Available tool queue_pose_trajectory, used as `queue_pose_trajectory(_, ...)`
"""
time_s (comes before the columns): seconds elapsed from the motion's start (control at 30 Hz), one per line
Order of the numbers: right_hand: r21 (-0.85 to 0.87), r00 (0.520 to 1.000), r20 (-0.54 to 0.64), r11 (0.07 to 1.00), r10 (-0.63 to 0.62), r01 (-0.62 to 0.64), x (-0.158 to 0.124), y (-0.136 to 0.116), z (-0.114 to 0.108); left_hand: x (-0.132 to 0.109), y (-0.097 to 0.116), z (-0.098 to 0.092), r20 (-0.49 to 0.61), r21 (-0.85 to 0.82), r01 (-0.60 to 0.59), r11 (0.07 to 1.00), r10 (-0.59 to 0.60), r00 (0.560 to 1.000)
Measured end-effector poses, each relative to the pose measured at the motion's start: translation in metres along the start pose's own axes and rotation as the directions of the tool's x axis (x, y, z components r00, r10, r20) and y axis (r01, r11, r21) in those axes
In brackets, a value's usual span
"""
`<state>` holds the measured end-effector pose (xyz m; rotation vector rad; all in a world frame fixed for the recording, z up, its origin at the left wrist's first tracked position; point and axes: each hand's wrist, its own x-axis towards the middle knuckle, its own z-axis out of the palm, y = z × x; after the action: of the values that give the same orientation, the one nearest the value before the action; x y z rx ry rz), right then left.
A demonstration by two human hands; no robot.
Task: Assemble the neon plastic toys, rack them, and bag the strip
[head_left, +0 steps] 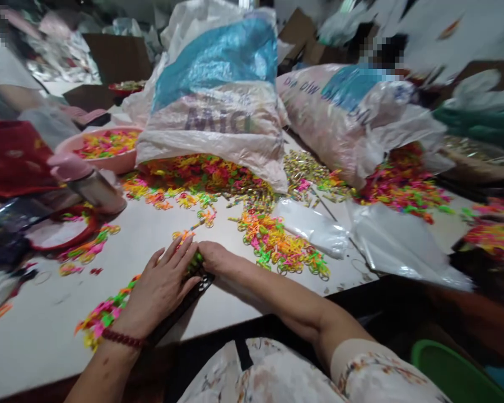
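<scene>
My left hand [163, 285] lies stretched out, fingers together and straight, over a narrow black tray with holes [204, 284] near the table's front edge. A red bead bracelet [122, 338] is on that wrist. My right hand [213, 257] is closed at the far end of the tray, its fingers curled and mostly hidden, so what they hold does not show. Some green pieces show between the hands. Small bright plastic pieces with rings [109, 308] lie left of my left hand, and another pile of them [279, 240] spreads beyond my right hand.
A large white and blue sack [218, 106] spills coloured pieces at the back; a second sack [319, 112] leans right. Small metallic pieces [302, 168] lie between them. Clear plastic bags [399, 240], a pink-lidded bottle [90, 184] and a pink basin [117, 163] also stand around. Another person [8, 78] is left.
</scene>
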<state>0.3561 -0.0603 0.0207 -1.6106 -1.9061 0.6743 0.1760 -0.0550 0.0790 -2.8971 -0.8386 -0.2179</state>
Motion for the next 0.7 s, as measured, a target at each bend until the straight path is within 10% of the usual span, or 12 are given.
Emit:
queue_pose_trajectory(0.17, -0.196, 0.98, -0.177, 0.979, -0.087, 0.052, -0.054, 0.005, -0.055, 0.003, -0.001, 0.016, -0.086, 0.023, 0.146, 0.989, -0.144, 0.986)
queue_pose_trajectory(0.43, -0.358, 0.775, -0.567, 0.764, 0.28, -0.538, -0.194, 0.055, -0.181, 0.02, -0.017, 0.017, -0.164, 0.034, 0.223, 0.974, -0.215, 0.963)
queue_pose_trajectory(0.7, -0.41, 0.832, -0.502, 0.782, 0.236, -0.469, -0.241, 0.064, -0.143, 0.035, -0.037, 0.027, -0.199, -0.05, 0.25, 0.967, -0.255, 0.946)
